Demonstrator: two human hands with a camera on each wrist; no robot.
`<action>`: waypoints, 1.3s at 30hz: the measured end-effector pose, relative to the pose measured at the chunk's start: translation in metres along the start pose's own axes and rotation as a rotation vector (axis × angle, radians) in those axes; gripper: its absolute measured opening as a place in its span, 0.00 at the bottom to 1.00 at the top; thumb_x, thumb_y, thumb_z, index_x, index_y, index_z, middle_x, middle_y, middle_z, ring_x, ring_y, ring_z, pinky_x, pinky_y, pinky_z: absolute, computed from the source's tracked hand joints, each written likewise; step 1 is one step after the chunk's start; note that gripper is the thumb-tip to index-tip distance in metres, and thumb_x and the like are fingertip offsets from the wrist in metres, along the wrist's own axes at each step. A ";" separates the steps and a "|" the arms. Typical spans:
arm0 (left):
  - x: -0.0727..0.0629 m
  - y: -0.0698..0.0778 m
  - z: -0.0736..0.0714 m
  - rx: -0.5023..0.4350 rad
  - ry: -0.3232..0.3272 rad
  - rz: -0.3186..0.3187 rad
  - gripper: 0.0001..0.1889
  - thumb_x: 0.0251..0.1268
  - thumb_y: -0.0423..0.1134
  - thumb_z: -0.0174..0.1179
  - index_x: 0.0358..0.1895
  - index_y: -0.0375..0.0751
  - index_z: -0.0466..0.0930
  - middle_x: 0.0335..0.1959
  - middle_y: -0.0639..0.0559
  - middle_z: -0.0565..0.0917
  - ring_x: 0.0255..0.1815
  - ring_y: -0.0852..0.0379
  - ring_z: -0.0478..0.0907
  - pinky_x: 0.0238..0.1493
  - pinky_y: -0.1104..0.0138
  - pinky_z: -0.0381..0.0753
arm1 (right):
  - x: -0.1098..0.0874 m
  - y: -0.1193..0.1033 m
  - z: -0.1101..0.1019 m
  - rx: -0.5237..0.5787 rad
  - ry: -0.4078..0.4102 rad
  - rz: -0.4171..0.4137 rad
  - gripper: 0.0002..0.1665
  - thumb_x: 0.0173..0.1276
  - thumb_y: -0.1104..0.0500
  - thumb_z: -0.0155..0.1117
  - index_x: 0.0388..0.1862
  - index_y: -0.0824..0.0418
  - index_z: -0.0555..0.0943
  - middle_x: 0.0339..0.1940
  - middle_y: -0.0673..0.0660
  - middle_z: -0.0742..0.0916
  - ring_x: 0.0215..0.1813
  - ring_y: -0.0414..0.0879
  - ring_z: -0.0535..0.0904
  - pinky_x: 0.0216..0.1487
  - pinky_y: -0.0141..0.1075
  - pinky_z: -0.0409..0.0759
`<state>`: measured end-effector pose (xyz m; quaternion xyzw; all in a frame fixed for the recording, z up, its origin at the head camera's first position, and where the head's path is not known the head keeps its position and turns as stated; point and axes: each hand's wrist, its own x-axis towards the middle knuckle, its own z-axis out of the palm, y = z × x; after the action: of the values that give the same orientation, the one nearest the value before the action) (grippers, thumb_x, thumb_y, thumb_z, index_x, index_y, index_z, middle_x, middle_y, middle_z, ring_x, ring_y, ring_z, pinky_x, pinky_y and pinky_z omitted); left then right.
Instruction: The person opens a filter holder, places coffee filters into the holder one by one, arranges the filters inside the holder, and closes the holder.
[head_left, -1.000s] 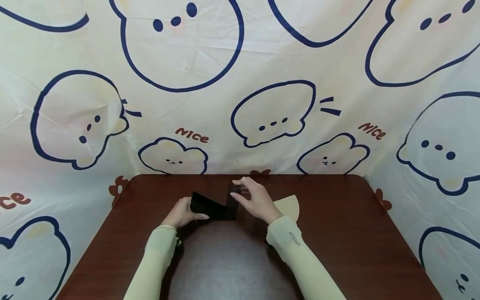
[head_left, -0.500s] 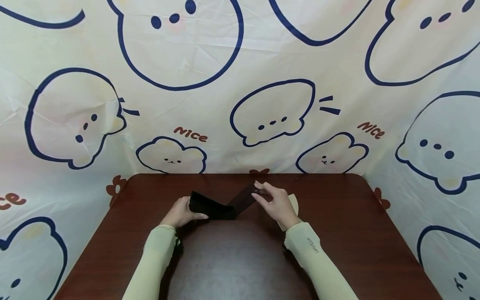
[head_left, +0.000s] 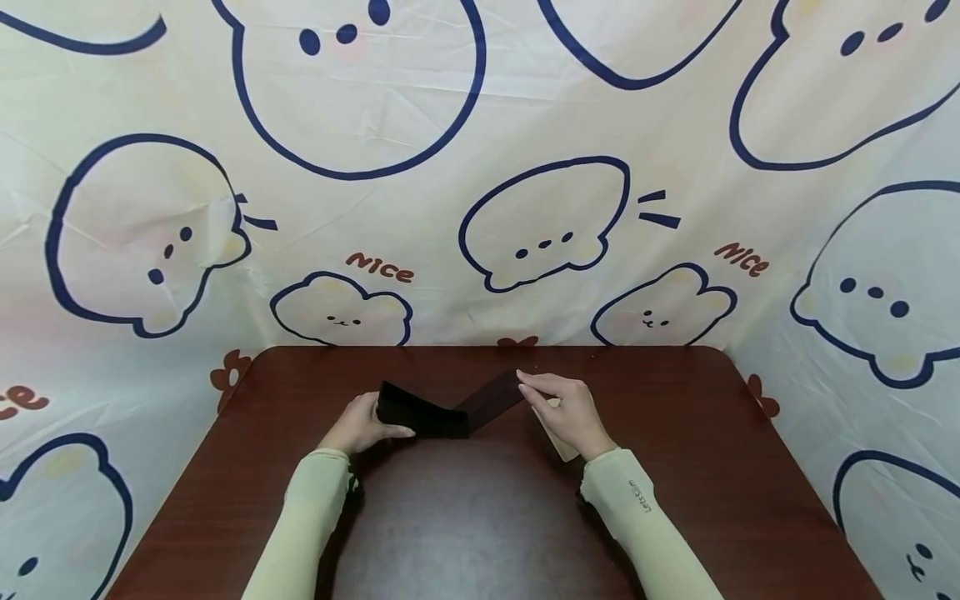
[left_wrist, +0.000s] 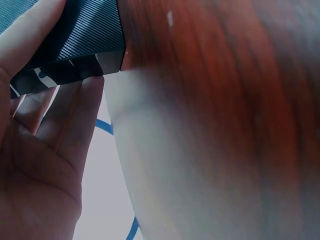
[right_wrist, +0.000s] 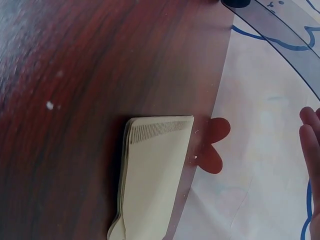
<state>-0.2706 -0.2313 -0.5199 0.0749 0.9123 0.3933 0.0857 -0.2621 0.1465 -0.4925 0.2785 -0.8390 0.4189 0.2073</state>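
Left grip (head_left: pixel 360 423) was curled round a black box (head_left: pixel 427 418) mid tabletop (head_left: pixel 712 467), right grip (head_left: pixel 567 408) pinched the far right end of a dark see-through strip (head_left: pixel 491 402), so I'd say partway done, left end apparently not free of the box yet.

The right hand (head_left: pixel 568 410) hides part of the cream pad (head_left: pixel 557 437) in the head view. Frame edges cut off the black box (left_wrist: pixel 92 32), upper left, and clear strip (right_wrist: pixel 289 46), upper right.
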 end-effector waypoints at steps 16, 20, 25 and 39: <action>-0.002 0.001 0.001 0.005 0.000 -0.014 0.24 0.49 0.51 0.82 0.48 0.47 0.86 0.46 0.52 0.88 0.43 0.53 0.79 0.50 0.53 0.82 | 0.001 0.004 -0.015 -0.105 -0.139 0.052 0.22 0.76 0.50 0.66 0.67 0.45 0.83 0.57 0.45 0.89 0.57 0.43 0.86 0.57 0.46 0.84; -0.002 0.001 0.000 -0.001 -0.002 -0.015 0.22 0.50 0.50 0.82 0.47 0.48 0.86 0.43 0.53 0.87 0.42 0.54 0.79 0.49 0.54 0.82 | 0.001 0.011 -0.022 -0.126 -0.159 0.083 0.24 0.77 0.48 0.66 0.69 0.45 0.81 0.60 0.46 0.88 0.59 0.45 0.85 0.59 0.48 0.83; -0.001 0.002 0.000 -0.005 -0.004 -0.010 0.21 0.50 0.50 0.82 0.46 0.49 0.87 0.42 0.54 0.87 0.41 0.54 0.79 0.49 0.55 0.82 | 0.001 0.024 -0.035 -0.171 -0.153 0.165 0.25 0.76 0.48 0.66 0.70 0.44 0.80 0.61 0.49 0.87 0.59 0.48 0.85 0.58 0.51 0.83; -0.001 0.003 0.001 -0.008 0.001 -0.005 0.22 0.49 0.51 0.82 0.46 0.49 0.87 0.45 0.53 0.88 0.44 0.54 0.79 0.51 0.54 0.82 | -0.001 0.070 -0.059 -0.284 -0.224 0.492 0.33 0.68 0.58 0.74 0.70 0.61 0.78 0.54 0.64 0.85 0.53 0.58 0.82 0.54 0.56 0.80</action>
<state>-0.2694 -0.2290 -0.5182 0.0720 0.9110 0.3966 0.0868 -0.2995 0.2299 -0.5006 0.0796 -0.9490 0.3020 0.0428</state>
